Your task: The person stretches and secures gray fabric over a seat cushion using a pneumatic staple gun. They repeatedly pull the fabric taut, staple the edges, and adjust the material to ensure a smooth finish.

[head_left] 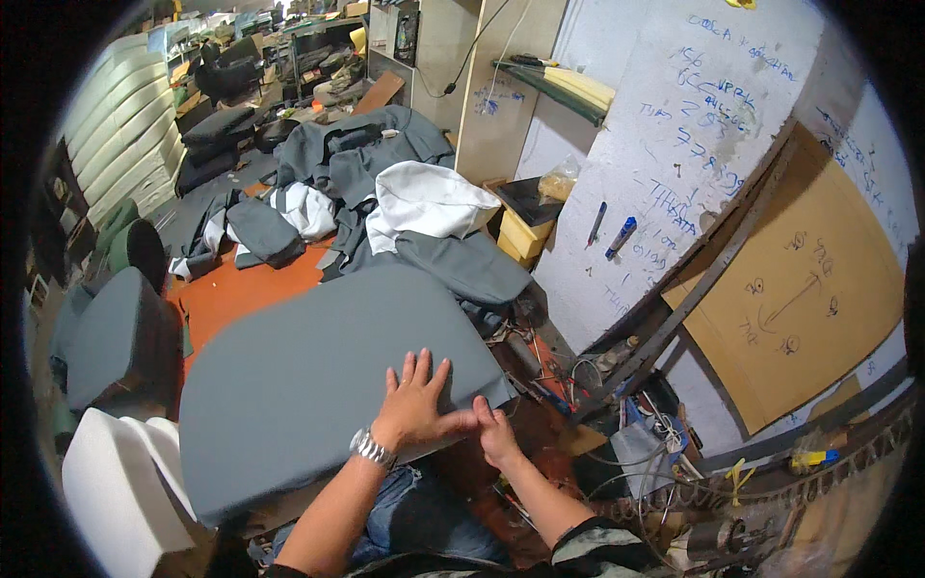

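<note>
A large grey upholstered seat cushion (pixel 318 356) lies before me, its broad smooth face up and its near edge over my lap. My left hand (pixel 412 409), with a metal watch (pixel 372 447) at the wrist, rests flat on the cushion near its right front corner, fingers spread. Right beside it, my right hand (pixel 496 438) is closed at the cushion's right edge, pinching the grey cover there. The thumbs of both hands almost meet. The underside of the cushion and the right fingertips are hidden.
Grey and white fabric pieces (pixel 434 202) are heaped beyond the cushion on an orange surface (pixel 251 294). White foam blocks (pixel 120 482) and another grey cushion (pixel 116 337) stand at left. A white wall panel (pixel 665 183), cables and tools (pixel 665 424) lie to the right.
</note>
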Tool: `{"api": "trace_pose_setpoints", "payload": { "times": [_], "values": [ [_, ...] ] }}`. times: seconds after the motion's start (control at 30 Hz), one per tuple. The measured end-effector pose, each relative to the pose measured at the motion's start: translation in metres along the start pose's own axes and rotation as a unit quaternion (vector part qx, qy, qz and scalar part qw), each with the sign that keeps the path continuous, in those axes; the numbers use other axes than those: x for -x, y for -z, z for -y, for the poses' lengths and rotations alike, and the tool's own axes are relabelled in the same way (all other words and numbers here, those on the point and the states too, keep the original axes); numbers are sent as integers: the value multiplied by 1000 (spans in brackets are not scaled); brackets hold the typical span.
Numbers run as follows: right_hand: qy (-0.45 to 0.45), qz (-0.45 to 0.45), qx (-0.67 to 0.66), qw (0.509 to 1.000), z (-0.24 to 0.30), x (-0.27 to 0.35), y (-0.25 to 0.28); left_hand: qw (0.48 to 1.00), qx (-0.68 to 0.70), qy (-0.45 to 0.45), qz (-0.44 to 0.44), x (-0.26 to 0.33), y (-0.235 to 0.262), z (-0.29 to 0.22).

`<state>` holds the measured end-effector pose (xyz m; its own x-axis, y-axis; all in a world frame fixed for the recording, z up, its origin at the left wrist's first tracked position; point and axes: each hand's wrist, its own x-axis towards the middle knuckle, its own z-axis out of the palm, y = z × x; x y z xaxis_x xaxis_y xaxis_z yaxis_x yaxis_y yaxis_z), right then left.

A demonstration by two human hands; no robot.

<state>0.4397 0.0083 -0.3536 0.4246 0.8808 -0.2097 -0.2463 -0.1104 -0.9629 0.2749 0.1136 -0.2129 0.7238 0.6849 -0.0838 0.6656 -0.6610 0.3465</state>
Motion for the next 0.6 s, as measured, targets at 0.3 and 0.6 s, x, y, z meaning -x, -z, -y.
{"api": "trace_pose_setpoints", "payload": {
  "times": [0.3, 0.6],
  "values": [
    [-61, 49, -6, 997, 4, 5, 7, 981, -127, 24, -144, -44, -46, -44],
    [-180, -1, 629, 756, -86, 79, 133, 949, -224, 22, -221, -48, -67, -43]
  ]
}}
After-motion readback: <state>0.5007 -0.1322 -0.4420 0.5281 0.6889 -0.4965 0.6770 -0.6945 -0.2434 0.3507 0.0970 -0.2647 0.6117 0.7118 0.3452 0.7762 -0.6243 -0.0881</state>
